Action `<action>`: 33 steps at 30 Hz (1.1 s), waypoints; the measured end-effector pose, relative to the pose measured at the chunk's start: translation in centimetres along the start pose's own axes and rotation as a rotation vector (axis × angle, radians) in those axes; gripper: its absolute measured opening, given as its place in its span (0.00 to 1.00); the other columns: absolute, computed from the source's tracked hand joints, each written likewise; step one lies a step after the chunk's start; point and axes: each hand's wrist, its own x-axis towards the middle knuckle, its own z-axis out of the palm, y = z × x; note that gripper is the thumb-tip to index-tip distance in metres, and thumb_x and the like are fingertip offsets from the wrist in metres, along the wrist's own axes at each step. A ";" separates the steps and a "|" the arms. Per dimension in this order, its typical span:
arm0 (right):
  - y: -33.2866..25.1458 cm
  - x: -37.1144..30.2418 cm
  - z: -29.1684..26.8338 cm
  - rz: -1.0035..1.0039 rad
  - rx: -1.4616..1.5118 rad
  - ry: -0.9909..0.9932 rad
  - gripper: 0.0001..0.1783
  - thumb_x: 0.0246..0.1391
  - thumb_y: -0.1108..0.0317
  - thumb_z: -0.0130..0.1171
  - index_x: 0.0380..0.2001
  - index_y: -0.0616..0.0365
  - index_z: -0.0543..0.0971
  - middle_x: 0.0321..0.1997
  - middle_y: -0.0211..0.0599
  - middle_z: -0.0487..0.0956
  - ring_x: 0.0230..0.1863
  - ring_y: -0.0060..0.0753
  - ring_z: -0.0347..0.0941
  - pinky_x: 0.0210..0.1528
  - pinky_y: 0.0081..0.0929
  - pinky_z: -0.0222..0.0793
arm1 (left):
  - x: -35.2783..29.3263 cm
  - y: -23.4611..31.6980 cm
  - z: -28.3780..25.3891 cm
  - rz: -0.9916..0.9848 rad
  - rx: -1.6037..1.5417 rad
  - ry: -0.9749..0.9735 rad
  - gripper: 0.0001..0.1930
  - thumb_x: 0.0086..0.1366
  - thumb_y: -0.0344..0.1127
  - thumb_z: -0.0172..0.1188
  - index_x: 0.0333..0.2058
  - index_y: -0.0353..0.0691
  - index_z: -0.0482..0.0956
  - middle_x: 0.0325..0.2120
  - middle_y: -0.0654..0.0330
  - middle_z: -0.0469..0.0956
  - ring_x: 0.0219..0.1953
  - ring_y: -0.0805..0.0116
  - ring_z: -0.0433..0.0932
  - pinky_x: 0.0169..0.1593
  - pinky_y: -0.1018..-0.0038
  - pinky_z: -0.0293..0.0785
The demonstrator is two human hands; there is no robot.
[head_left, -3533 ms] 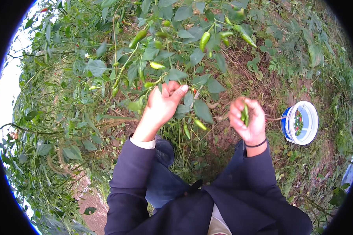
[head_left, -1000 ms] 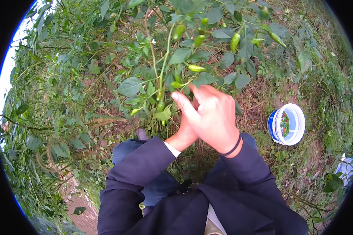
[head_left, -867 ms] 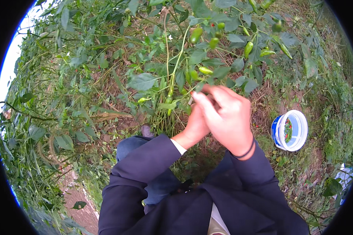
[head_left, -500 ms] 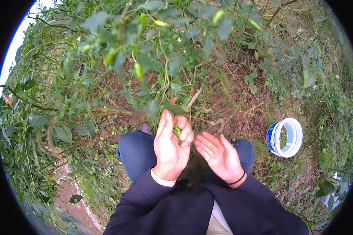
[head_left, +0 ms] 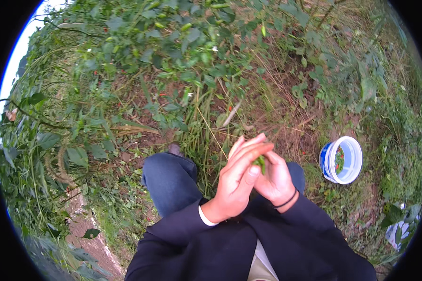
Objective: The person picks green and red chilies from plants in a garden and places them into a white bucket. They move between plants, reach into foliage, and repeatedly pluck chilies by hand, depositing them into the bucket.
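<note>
My two hands meet in front of my lap, right of the middle. My left hand (head_left: 234, 182) has its fingers stretched out and laid over toward the right hand, with the thumb raised. My right hand (head_left: 277, 182), a dark band at its wrist, is cupped with the palm turned toward the left. Green chili peppers (head_left: 261, 163) lie between the palms, resting against the right hand; how many is hidden by the fingers. Beyond the hands grows a chili plant (head_left: 187, 51) with green pods and small white flowers.
A white and blue plastic bucket (head_left: 354, 160) stands on the ground to the right, with green and red chili peppers (head_left: 339, 161) inside. My left knee (head_left: 169, 180) is bent beside the hands. Dry grass and weeds (head_left: 286, 126) cover the soil ahead. A bare strip (head_left: 86, 234) runs at lower left.
My left hand has moved right, from gripping the peppers to lying over the right hand, bringing them to its palm. The plant's near branches have swung back away from me.
</note>
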 end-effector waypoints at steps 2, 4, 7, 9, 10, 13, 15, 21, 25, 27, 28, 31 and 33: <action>-2.1 -2.2 -0.4 0.201 -0.070 0.150 0.12 0.59 0.65 0.47 0.37 0.64 0.72 0.40 0.44 0.75 0.44 0.34 0.71 0.50 0.29 0.67 | 0.4 1.5 -2.9 0.160 -0.040 0.152 0.22 0.68 0.44 0.42 0.43 0.29 0.73 0.43 0.48 0.76 0.54 0.52 0.69 0.62 0.55 0.52; -4.0 -6.4 -0.8 0.384 -0.496 0.130 0.13 0.57 0.65 0.50 0.32 0.67 0.73 0.31 0.40 0.74 0.29 0.26 0.70 0.34 0.19 0.69 | 1.5 2.6 -7.9 0.458 0.081 0.529 0.16 0.67 0.35 0.41 0.40 0.28 0.74 0.42 0.46 0.75 0.50 0.55 0.72 0.59 0.57 0.59; -6.9 -14.0 -1.3 0.809 -1.019 0.289 0.15 0.57 0.65 0.50 0.36 0.70 0.74 0.36 0.39 0.76 0.29 0.22 0.72 0.29 0.20 0.70 | 3.7 4.6 -17.3 0.500 0.081 0.879 0.14 0.67 0.31 0.43 0.45 0.26 0.69 0.43 0.46 0.74 0.50 0.57 0.72 0.56 0.65 0.66; -6.7 -17.2 -2.5 0.815 -1.107 0.357 0.15 0.57 0.64 0.50 0.38 0.68 0.74 0.36 0.38 0.77 0.31 0.26 0.74 0.30 0.23 0.71 | 6.4 5.0 -22.1 0.425 0.096 0.905 0.13 0.66 0.29 0.46 0.45 0.27 0.71 0.43 0.48 0.74 0.49 0.61 0.73 0.55 0.69 0.67; -6.7 -18.2 -2.9 0.809 -1.132 0.395 0.15 0.57 0.64 0.50 0.38 0.68 0.74 0.36 0.39 0.77 0.31 0.27 0.74 0.30 0.23 0.71 | 7.9 5.0 -23.7 0.384 0.091 0.871 0.13 0.65 0.29 0.48 0.45 0.28 0.72 0.43 0.49 0.75 0.48 0.64 0.73 0.54 0.71 0.67; -6.4 -18.9 -3.5 0.805 -1.204 0.407 0.15 0.56 0.64 0.51 0.38 0.67 0.75 0.35 0.40 0.77 0.31 0.30 0.75 0.30 0.25 0.71 | 12.0 5.3 -26.1 0.269 0.348 0.736 0.12 0.65 0.29 0.49 0.44 0.31 0.75 0.42 0.53 0.77 0.47 0.66 0.75 0.55 0.73 0.67; -6.3 -18.2 -3.4 0.796 -1.260 0.397 0.15 0.55 0.64 0.52 0.38 0.67 0.75 0.35 0.41 0.77 0.30 0.32 0.75 0.30 0.26 0.71 | 13.9 5.9 -26.1 0.225 0.358 0.679 0.11 0.64 0.29 0.51 0.42 0.32 0.77 0.41 0.55 0.78 0.46 0.69 0.75 0.54 0.74 0.67; -6.6 -18.0 -3.7 0.814 -1.378 0.334 0.15 0.53 0.63 0.53 0.37 0.66 0.75 0.33 0.43 0.78 0.30 0.38 0.75 0.31 0.30 0.71 | 17.5 5.4 -22.0 0.292 0.710 0.244 0.12 0.63 0.33 0.52 0.43 0.38 0.78 0.38 0.59 0.79 0.41 0.73 0.77 0.47 0.78 0.69; -6.9 -19.1 -4.2 0.826 -1.478 0.177 0.16 0.51 0.63 0.54 0.36 0.65 0.75 0.32 0.45 0.78 0.30 0.42 0.75 0.31 0.32 0.71 | 20.0 4.5 -20.6 -0.026 1.157 0.041 0.17 0.63 0.38 0.52 0.48 0.38 0.74 0.39 0.53 0.79 0.41 0.61 0.77 0.47 0.71 0.70; -7.2 -18.7 -3.7 0.809 -1.564 -0.027 0.16 0.50 0.62 0.54 0.36 0.65 0.75 0.31 0.46 0.78 0.30 0.44 0.75 0.32 0.34 0.71 | 20.5 3.7 -20.2 -0.129 1.209 -0.038 0.18 0.61 0.37 0.55 0.49 0.37 0.72 0.36 0.54 0.79 0.37 0.62 0.78 0.42 0.70 0.71; -7.3 -18.2 -3.0 0.778 -1.619 -0.191 0.16 0.50 0.62 0.55 0.36 0.65 0.75 0.31 0.46 0.78 0.30 0.45 0.75 0.32 0.34 0.71 | 20.6 3.0 -19.8 -0.081 1.149 -0.001 0.19 0.60 0.36 0.56 0.50 0.37 0.72 0.35 0.54 0.79 0.36 0.63 0.78 0.42 0.70 0.71; -7.8 -14.4 0.0 1.171 -1.876 -0.638 0.14 0.44 0.61 0.57 0.30 0.62 0.75 0.29 0.51 0.77 0.30 0.56 0.72 0.32 0.42 0.69 | 20.6 1.3 -19.2 -0.047 1.021 0.057 0.21 0.56 0.34 0.58 0.50 0.38 0.71 0.38 0.49 0.78 0.40 0.56 0.78 0.45 0.67 0.72; -8.7 -10.2 3.0 0.987 -2.059 -0.811 0.08 0.45 0.65 0.55 0.23 0.58 0.75 0.28 0.46 0.77 0.29 0.52 0.73 0.29 0.40 0.68 | 20.8 0.3 -18.8 -0.047 0.888 0.112 0.23 0.55 0.31 0.59 0.52 0.39 0.70 0.36 0.53 0.79 0.37 0.63 0.78 0.44 0.71 0.73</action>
